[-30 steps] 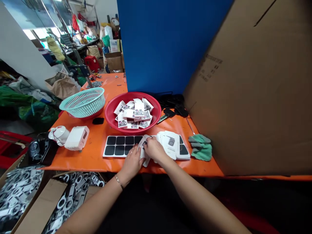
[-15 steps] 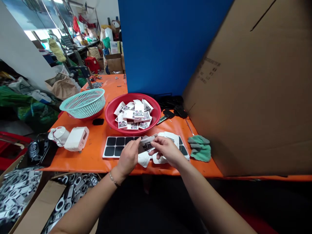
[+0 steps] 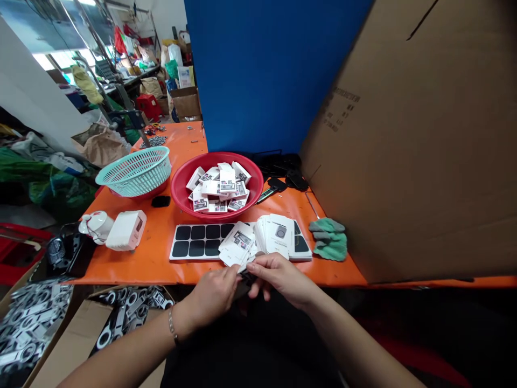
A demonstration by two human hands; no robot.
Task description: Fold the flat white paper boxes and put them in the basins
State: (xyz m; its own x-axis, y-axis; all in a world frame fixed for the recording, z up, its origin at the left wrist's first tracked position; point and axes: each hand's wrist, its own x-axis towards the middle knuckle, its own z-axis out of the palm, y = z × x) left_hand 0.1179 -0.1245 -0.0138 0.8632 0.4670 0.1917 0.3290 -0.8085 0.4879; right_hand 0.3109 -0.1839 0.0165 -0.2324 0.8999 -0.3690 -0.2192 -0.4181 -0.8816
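Note:
My left hand [image 3: 213, 293] and my right hand [image 3: 278, 275] meet just in front of the orange table's [image 3: 161, 253] near edge, fingers pinched together on a small dark piece [image 3: 246, 278] between them. Just beyond the fingers lies a fanned pile of flat white printed cards [image 3: 258, 241] on a white sheet of black square pads [image 3: 196, 241]. Behind that stands a red bowl [image 3: 181, 183] filled with folded small white boxes [image 3: 218, 187].
A teal mesh basket [image 3: 135, 170] sits left of the bowl, with a white device [image 3: 126, 230] nearer me. Green gloves [image 3: 330, 240] lie at the right beside a big leaning cardboard sheet [image 3: 416, 140]. Cartons of metal parts [image 3: 121, 318] stand below the table's left.
Both hands have pulled back from the card pile toward me, off the table's edge. The white card they held half a second ago now lies on the pile; they pinch a small dark piece instead.

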